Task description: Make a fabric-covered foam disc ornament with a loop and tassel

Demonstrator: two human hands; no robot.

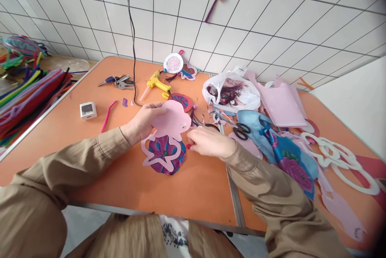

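My left hand (144,120) pinches a pale pink foam-like cutout (172,118) with a wavy, lobed edge, held above the table. Close to the cutout's lower right edge is my right hand (208,141), its fingers closed. A small dark pink bit shows at those fingertips, too little of it to name. Beneath the cutout, a pink outline frame (146,157) lies on a round patterned fabric piece (169,167) in purple and blue. Behind the hands lie a red-rimmed fabric ornament (187,100) and black-handled scissors (242,130).
A yellow glue gun (158,82), keys (123,84), a white charger (88,110) and a pink pipe cleaner (109,116) lie to the left. A plastic bag of tassels (230,93), blue fabric (256,123), pink sheets (283,103) and white rings (340,153) crowd the right.
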